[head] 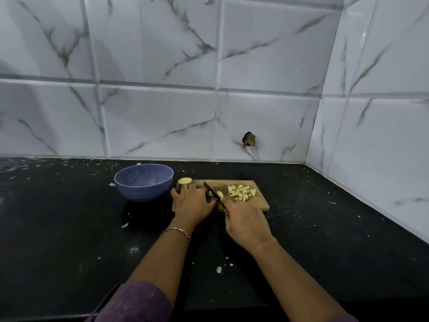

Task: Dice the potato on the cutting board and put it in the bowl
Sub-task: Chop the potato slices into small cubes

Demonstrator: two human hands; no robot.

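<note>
A wooden cutting board [260,204] lies on the black counter. My right hand [243,223] grips a knife [211,190] whose blade slants across a pale potato piece [219,194]. My left hand [191,202] lies over the board's left part with its fingertips at that piece beside the blade. An uncut potato chunk [184,180] with a yellow cut face sits at the board's far left corner, just past my left fingers. A heap of several diced potato cubes [241,192] lies on the board's right half. The blue bowl [144,182] stands left of the board; its visible inside looks bare.
The black counter [69,228] is speckled with small white flecks and scraps. White marbled tile walls rise behind and to the right, meeting in a corner at the back right. A dark chipped hole [248,139] marks the back wall above the board.
</note>
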